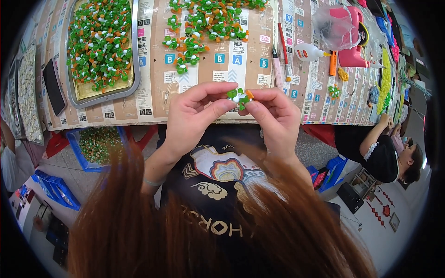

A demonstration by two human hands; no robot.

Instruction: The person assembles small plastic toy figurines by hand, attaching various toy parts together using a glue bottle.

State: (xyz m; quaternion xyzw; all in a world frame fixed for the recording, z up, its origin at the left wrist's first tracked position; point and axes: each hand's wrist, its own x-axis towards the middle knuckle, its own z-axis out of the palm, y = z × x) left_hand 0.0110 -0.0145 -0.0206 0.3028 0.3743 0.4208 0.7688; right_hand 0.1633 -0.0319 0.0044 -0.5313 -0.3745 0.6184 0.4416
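Note:
Over the table's near edge, my left hand (194, 111) and my right hand (277, 116) meet fingertip to fingertip. Between them is a small green, white and orange plastic piece (239, 97). My left thumb and forefinger pinch its green-and-white side, while my right thumb and forefinger close on the side with the orange tip. Whether it is one piece or two joined parts I cannot tell. Beyond my hands lies a loose heap of similar pieces (211, 25). A metal tray (135, 60) at the left holds many more.
A dark phone (54, 87) lies left of the tray. To the right are a red pen (282, 44), a white glue bottle (309, 52), an orange lighter (333, 63) and a pink tape dispenser (354, 34). Below the table stands a blue bin (76, 143). Another person (375, 150) sits at far right.

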